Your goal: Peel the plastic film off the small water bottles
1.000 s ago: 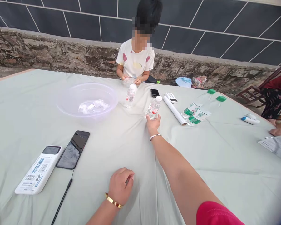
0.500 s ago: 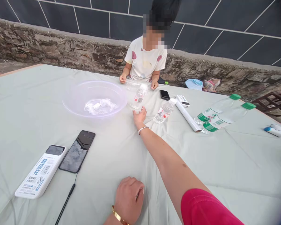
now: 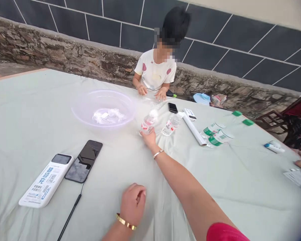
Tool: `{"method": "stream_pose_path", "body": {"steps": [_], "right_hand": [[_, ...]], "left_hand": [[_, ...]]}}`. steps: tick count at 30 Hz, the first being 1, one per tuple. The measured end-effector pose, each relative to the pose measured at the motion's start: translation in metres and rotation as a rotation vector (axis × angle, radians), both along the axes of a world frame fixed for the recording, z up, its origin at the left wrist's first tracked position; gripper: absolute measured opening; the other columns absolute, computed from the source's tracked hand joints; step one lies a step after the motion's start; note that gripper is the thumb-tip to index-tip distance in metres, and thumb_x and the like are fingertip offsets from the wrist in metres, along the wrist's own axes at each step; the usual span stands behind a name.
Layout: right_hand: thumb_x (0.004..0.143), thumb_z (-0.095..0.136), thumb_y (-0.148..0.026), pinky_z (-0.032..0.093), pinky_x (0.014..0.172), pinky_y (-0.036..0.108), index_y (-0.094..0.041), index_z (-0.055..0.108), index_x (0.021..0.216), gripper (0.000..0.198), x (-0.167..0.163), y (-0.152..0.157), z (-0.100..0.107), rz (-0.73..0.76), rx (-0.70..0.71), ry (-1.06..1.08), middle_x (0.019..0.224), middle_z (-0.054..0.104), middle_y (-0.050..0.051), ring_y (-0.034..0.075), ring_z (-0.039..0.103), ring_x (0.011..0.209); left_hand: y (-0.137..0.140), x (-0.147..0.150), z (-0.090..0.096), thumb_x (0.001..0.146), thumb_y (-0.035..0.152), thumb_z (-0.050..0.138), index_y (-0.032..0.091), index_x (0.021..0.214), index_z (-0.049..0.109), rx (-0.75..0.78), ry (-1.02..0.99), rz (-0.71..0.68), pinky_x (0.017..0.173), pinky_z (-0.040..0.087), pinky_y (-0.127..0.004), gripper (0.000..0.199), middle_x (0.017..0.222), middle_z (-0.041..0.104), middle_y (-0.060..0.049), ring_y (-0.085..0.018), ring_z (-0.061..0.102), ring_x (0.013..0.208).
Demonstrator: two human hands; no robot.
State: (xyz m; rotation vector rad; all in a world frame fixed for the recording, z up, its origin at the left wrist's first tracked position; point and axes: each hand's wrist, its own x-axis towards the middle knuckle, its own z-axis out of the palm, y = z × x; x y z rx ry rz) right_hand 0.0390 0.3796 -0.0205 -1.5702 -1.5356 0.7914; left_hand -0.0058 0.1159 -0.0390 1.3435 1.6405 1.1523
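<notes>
Two hands over a pale grey-green, cloth-covered bench. With the right hand, mid-frame, gripping low on a small, clear plastic bottle with white cap and red-marked label. With the left hand, bottom centre, loosely curled; cannot tell whether empty. Likely smooth, thin-walled, easily dented, weightier if full; best held lightly around the label. Close by, right of centre, a similar second bottle.
</notes>
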Motion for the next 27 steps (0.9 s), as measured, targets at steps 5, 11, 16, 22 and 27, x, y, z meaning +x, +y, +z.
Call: {"method": "stream_pose_path", "body": {"steps": [5,11,16,22,27], "right_hand": [[0.064,0.068,-0.038,0.050,0.082,0.036,-0.018,0.053,0.102,0.045,0.061,-0.142,-0.010,0.113,0.052,0.049,0.097,0.068,0.006,0.023,0.064,0.091],[0.062,0.072,-0.043,0.050,0.082,0.043,-0.020,0.058,0.096,0.044,0.097,-0.258,-0.012,0.284,-0.027,0.252,0.094,0.069,0.008,0.027,0.064,0.088],[0.063,0.070,-0.055,0.050,0.082,0.043,-0.019,0.055,0.107,0.059,0.100,-0.292,-0.001,0.415,-0.119,0.474,0.102,0.067,0.009,0.027,0.063,0.094],[0.078,0.053,-0.059,0.050,0.080,0.036,-0.020,0.056,0.105,0.047,0.091,-0.309,-0.005,0.440,0.008,0.285,0.096,0.066,0.005,0.023,0.062,0.089],[0.093,0.029,-0.046,0.048,0.079,0.034,-0.022,0.059,0.105,0.040,0.099,-0.322,-0.005,0.417,0.114,0.087,0.095,0.066,0.005,0.020,0.061,0.088]], "left_hand": [[0.008,-0.019,-0.002,0.073,0.037,0.049,0.023,0.072,0.063,0.047,-0.105,0.204,0.062,0.047,-0.032,0.020,0.069,0.065,-0.003,-0.018,0.057,0.061],[0.011,-0.030,-0.008,0.065,0.042,0.060,0.020,0.078,0.066,0.010,-0.325,0.110,0.076,0.049,-0.036,0.027,0.079,0.069,-0.005,-0.021,0.062,0.075],[-0.023,-0.022,0.005,0.070,0.060,0.054,0.016,0.089,0.068,-0.050,-0.379,-0.059,0.075,0.052,-0.036,0.051,0.081,0.071,-0.009,-0.021,0.066,0.077],[-0.069,-0.002,0.010,0.074,0.067,0.051,0.017,0.093,0.063,-0.044,-0.541,-0.153,0.081,0.048,-0.034,0.055,0.093,0.069,-0.008,-0.021,0.063,0.088],[-0.072,0.001,0.006,0.063,0.065,0.063,0.014,0.085,0.060,-0.105,-0.619,-0.070,0.069,0.048,-0.032,0.055,0.076,0.066,-0.005,-0.019,0.062,0.071]]}}
